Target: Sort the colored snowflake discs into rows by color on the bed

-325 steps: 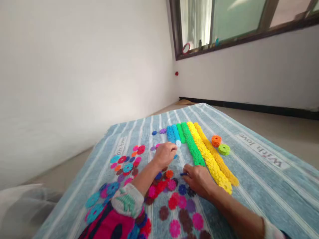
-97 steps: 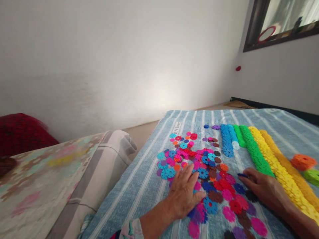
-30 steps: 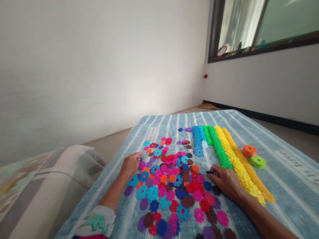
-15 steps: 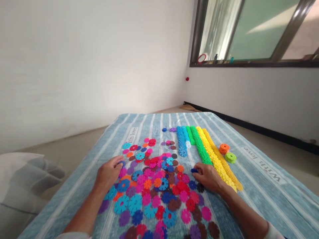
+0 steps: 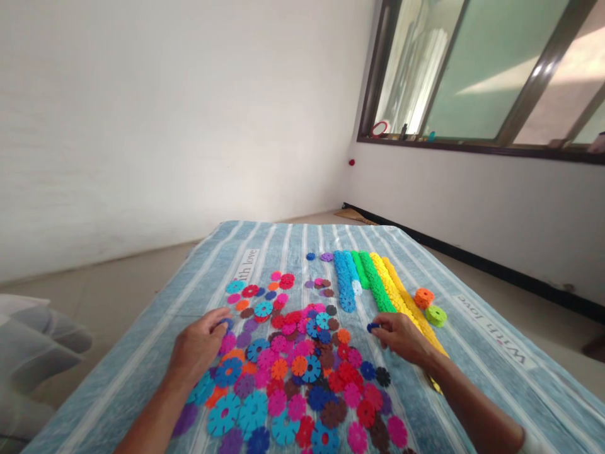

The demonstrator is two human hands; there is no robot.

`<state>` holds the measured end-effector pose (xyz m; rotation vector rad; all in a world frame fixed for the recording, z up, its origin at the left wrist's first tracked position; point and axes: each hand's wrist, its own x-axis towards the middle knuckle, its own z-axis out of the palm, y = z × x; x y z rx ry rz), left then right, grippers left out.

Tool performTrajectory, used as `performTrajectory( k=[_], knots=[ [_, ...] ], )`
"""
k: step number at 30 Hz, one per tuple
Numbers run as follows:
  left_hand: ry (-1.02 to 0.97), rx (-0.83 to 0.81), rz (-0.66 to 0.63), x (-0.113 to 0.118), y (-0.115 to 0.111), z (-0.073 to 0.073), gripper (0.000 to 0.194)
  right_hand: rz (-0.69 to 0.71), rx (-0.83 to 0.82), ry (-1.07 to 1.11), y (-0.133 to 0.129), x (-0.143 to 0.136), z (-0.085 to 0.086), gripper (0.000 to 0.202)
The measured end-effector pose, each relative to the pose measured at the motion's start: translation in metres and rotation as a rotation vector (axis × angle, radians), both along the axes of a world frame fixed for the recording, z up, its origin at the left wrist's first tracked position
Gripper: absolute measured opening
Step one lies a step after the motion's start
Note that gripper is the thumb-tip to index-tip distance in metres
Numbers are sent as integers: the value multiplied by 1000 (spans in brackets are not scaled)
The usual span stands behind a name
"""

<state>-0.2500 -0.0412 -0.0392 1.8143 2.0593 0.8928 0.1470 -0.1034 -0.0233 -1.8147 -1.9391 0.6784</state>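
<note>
In the head view, the only one, I go by the long green row (image 5: 375,280) on the striped cloth (image 5: 472,340). The left hand (image 5: 196,347), spread flat over the loose discs (image 5: 299,366) a few seconds ago, is now well left of that row, pinching a blue disc (image 5: 225,323) between thumb and fingertips, so each hand now has blue in its grip. The right hand (image 5: 399,334) is by the row's near end, thumb and forefinger closed on at least one dark-blue disc (image 5: 372,328), other fingers curled. I count six rows: the long green one; left of it one short green row (image 5: 358,268), one light-blue row (image 5: 352,265) and one blue row (image 5: 343,284); right of it one bright yellow row (image 5: 385,277) and one golden row (image 5: 401,284). Farther right sit one orange stack (image 5: 424,297) and one lime stack (image 5: 435,316); beyond the blue row to the left, one purple stack (image 5: 327,257) and one navy piece (image 5: 311,256). The loose discs, left of the green row and nearer the person, overlap too much for me to count
</note>
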Motion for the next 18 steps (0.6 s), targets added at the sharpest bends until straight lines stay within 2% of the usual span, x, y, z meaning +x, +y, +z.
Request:
performTrajectory(
  k=[2, 5, 10, 18],
  knots=[
    [-9, 12, 2, 0, 1, -1, 40, 5, 59, -145, 15, 3, 11, 23],
    [-10, 28, 2, 0, 1, -3, 38, -17, 87, -235, 47, 7, 21, 20],
    [-23, 59, 3, -1, 1, -7, 36, -43, 63, -362, 90, 6, 14, 20],
    [-37, 54, 0, -1, 0, -7, 39, -8, 30, -431, 100, -3, 10, 22]
  ],
)
